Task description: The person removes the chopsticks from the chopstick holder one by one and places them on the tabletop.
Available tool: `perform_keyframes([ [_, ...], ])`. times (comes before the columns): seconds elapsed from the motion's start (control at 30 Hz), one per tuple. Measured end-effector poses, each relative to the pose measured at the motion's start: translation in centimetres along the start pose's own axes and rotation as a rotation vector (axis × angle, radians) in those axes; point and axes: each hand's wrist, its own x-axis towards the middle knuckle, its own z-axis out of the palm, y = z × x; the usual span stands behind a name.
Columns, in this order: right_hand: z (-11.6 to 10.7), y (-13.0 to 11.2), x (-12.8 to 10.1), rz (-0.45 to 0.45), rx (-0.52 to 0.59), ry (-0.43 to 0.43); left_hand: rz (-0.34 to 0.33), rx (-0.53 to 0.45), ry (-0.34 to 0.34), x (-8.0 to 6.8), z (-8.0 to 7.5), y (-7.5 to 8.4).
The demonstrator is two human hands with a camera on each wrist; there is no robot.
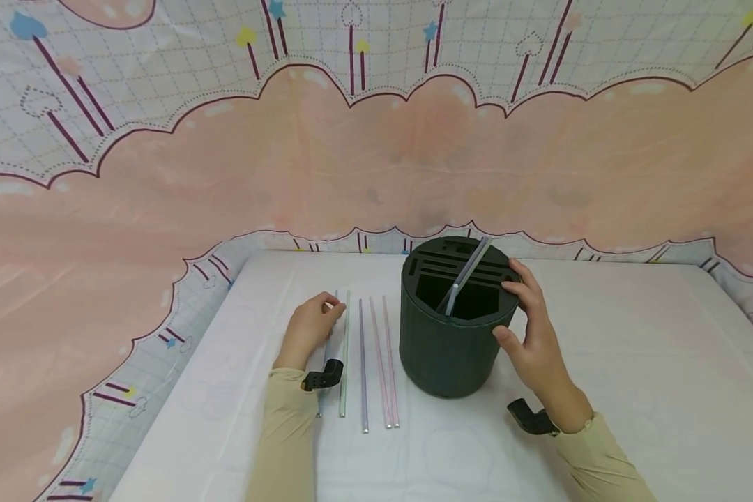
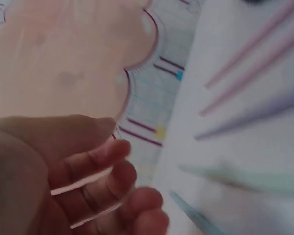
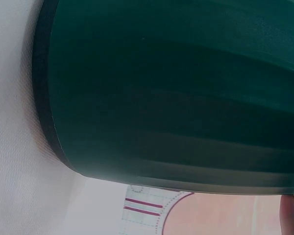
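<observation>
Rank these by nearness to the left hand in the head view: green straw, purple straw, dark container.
Left hand as reference:
1. green straw, just right of the fingertips.
2. purple straw, next along to the right.
3. dark container, farthest, beyond the pink straws, with the right hand on it.

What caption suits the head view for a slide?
Right hand holds a dark holder; left hand touches straws on the white table.
</observation>
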Motion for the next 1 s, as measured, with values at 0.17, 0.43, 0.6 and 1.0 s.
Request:
perform_keyframes([
  [0.17, -0.1, 0.0, 0.1, 0.003, 0.003, -0.002, 0.166, -0.008, 0.187, -0.6, -0.3, 3.3],
  [0.43, 0.2, 0.1, 0.1, -0.022, 0.001, -0.019, 0.552, -0.246, 0.458, -3.5, -0.2, 8.5],
  [0.6, 0.1, -0.2, 0.4, -0.02, -0.001, -0.013, 0.738, -0.453, 0.386, -5.8, -0.7, 11.8],
  [1.0, -0.5, -0.2, 0.2, -0.002, 0.015, -0.003, 0.925, 0.054, 0.344, -8.4, 1.1, 15.5],
])
